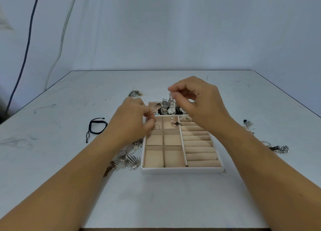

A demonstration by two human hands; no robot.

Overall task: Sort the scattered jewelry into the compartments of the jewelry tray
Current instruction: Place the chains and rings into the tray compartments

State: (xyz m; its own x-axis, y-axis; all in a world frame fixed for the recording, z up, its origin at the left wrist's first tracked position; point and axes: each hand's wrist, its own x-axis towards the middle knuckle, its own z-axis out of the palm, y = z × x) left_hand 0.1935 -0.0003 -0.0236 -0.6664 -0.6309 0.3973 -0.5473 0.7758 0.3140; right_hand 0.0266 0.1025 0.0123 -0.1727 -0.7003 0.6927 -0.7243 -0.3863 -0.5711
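The right hand [196, 102] pinches a pearl chain [172, 109] between thumb and forefinger, raised so the strand hangs straight and its black clover charm [176, 123] meets the compartment directly below first, probably to keep it from tangling. The left hand [133, 119] is curled over the far-left compartment of the jewelry tray [182, 170], fingertips pinching a small pale piece [156, 125] — ring or bead, too small to tell. Between the hands a watch [164, 103] stands in the crowded far compartment, whose right end the right hand hides. On the counter [173, 196], leaf-shaped pieces [128, 161] lie partly under the left forearm. A black cord bracelet [96, 126] sits left of the left hand, and chains [278, 148] lie right of the right forearm.
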